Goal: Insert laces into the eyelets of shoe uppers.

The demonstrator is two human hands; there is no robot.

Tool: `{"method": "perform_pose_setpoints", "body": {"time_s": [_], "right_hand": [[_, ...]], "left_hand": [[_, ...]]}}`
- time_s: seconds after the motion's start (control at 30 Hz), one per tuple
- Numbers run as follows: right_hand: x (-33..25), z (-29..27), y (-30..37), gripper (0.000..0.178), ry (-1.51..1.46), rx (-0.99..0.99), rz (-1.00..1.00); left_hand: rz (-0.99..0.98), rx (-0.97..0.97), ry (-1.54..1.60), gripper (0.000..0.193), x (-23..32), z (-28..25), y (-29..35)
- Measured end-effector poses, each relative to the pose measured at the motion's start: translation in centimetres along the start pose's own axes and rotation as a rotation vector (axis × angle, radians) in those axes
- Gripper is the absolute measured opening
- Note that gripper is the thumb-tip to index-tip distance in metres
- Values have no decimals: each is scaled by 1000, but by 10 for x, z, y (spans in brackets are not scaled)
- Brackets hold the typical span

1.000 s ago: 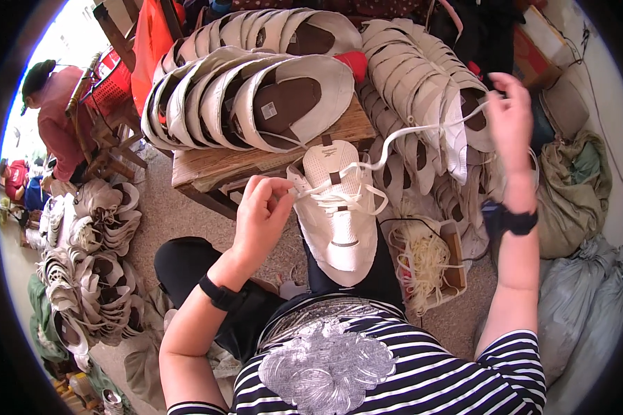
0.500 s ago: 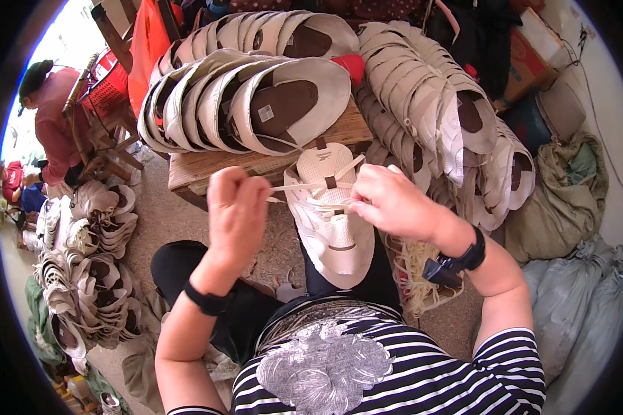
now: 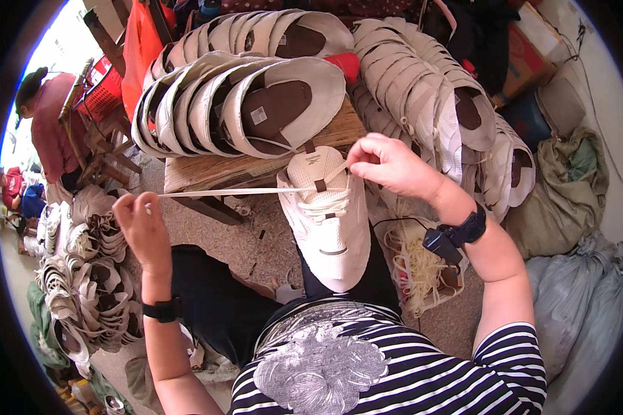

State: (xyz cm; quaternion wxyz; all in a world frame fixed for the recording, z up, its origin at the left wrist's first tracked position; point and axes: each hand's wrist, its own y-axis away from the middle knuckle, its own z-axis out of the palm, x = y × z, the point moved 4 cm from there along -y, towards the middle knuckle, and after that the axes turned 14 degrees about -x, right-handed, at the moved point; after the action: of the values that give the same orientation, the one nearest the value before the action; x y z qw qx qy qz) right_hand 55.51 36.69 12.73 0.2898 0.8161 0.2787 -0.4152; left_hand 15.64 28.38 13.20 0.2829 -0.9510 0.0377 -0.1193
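Note:
A white shoe upper point(image 3: 333, 252) rests on my lap, its toe end towards me and its tongue point(image 3: 313, 167) pointing away. Pale laces cross its front. From the tongue loop, one shoelace point(image 3: 221, 192) runs taut to the left, its far end pinched in my left hand point(image 3: 144, 232), out over the floor beside my knee. My right hand point(image 3: 394, 166) is at the upper's right eyelet edge, thumb and forefinger closed on a short stretch of lace. The fingers hide part of that eyelet row.
Nested shoe uppers point(image 3: 284, 104) sit on a wooden bench point(image 3: 208, 176) ahead. More stacked uppers point(image 3: 429, 97) stand at right, others point(image 3: 100, 277) on the left floor. A box of loose laces point(image 3: 422, 273) is by my right thigh. A person point(image 3: 55, 128) sits far left.
My left hand has swung out to the left and drawn the lace straight. My right hand has shifted slightly up and left, and the laces lie tighter across the upper.

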Motion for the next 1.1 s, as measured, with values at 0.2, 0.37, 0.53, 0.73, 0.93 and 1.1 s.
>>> {"method": "perform_pose_setpoints", "body": {"time_s": [0.2,0.37,0.53,0.73,0.93,1.1], "right_hand": [[-10,9,-9,22,384,129,-138],[-15,10,-19,21,475,38,-69],[-19,13,-21,20,365,21,-63],[-25,27,-10,15,887,290,-333],[-15,32,20,12,1120,449,-449],[-10,24,18,17,623,406,-137]], "left_hand": [[-20,-346,473,26,78,54,18],[-12,-424,836,32,128,75,14],[41,-455,796,28,152,82,0],[176,-474,698,8,172,72,-2],[91,-585,727,7,149,73,6],[84,-573,789,13,155,66,1]]}}
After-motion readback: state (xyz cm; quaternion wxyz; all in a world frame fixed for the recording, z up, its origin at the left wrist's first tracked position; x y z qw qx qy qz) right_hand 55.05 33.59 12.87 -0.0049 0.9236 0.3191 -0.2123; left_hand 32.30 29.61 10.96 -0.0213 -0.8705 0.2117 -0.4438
